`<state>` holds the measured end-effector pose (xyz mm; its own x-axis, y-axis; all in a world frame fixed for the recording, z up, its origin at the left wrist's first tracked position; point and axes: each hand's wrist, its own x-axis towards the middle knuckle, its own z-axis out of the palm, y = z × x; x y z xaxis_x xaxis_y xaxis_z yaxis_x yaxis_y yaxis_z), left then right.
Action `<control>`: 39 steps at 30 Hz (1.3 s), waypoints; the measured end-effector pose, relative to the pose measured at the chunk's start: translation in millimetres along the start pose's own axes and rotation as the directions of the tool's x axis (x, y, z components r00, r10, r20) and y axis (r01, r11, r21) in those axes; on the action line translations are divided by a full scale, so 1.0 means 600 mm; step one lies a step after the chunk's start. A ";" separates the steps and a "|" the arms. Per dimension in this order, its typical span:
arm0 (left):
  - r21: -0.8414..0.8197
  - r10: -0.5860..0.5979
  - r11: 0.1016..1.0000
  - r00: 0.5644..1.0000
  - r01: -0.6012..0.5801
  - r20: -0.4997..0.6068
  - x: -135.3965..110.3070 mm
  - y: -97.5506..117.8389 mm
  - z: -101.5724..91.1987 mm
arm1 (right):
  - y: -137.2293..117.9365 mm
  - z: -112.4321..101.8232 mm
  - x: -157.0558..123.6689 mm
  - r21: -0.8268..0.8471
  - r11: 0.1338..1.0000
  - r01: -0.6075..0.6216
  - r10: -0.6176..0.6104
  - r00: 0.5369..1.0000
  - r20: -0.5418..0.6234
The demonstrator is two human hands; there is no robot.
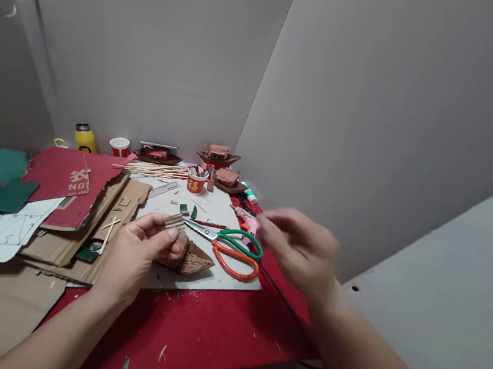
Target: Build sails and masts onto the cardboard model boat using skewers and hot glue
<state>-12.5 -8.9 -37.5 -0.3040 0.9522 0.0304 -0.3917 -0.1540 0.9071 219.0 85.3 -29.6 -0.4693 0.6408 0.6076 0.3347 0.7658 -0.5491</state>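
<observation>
My left hand [135, 251] pinches a small piece of corrugated cardboard [175, 223] between thumb and fingers. Just beneath it, a small brown model boat [194, 260] rests on the white board; my fingers hide one end, and I cannot tell whether they touch it. Scissors [204, 229] with one green and one orange handle lie spread beside the boat, blades pointing at the cardboard piece. To the right, my right hand [299, 249] is raised, its fingers bent and smeared by motion. Closest to it is a pink glue gun [248, 219], partly covered by that hand.
Cardboard sheets [134, 198] and red card [64, 180] pile up on the left. Behind the board [224, 206] are thin sticks [155, 169], a red paper cup [196, 181], and finished model boats [218, 154]. A black cable [284, 303] crosses the red tablecloth [204, 334].
</observation>
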 end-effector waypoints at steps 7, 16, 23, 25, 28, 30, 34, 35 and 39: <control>-0.131 0.083 0.988 0.996 -0.078 0.032 -0.035 0.042 -0.008 | 0.084 0.085 0.151 -0.477 0.863 -0.166 0.332 0.899 0.287; -0.131 -0.056 0.989 0.995 0.067 0.085 -0.047 0.038 -0.004 | 0.116 0.170 0.189 -0.669 0.734 -0.113 0.493 0.767 0.411; -0.120 -0.030 0.992 0.999 0.028 -0.017 -0.022 0.027 -0.003 | 0.132 0.202 0.206 -0.690 0.718 -0.090 0.531 0.712 0.459; -0.126 0.030 0.991 0.997 -0.039 -0.076 -0.011 0.027 -0.006 | 0.137 0.198 0.209 -0.682 0.727 -0.077 0.528 0.698 0.484; -0.100 0.093 0.989 0.982 -0.110 -0.163 0.004 0.025 -0.011 | 0.142 0.180 0.211 -0.642 0.763 -0.080 0.506 0.691 0.516; -0.075 0.094 0.991 0.977 -0.110 -0.192 0.011 0.022 -0.013 | 0.144 0.162 0.208 -0.585 0.804 -0.110 0.482 0.696 0.532; -0.015 0.067 0.997 0.977 -0.071 -0.201 0.018 0.011 -0.015 | 0.145 0.126 0.194 -0.394 0.888 -0.236 0.433 0.720 0.543; 0.001 0.064 0.998 0.977 -0.066 -0.202 0.019 0.008 -0.015 | 0.145 0.119 0.190 -0.338 0.902 -0.269 0.420 0.730 0.539; 0.048 0.058 0.998 0.976 -0.049 -0.209 0.020 0.002 -0.014 | 0.137 0.099 0.176 -0.116 0.929 -0.352 0.362 0.792 0.492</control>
<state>-23.9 0.4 -39.6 -0.5007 0.8656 -0.0054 -0.3343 -0.1876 0.9236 148.2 212.6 -44.7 -0.6528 0.7575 -0.0002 0.5711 0.4919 -0.6572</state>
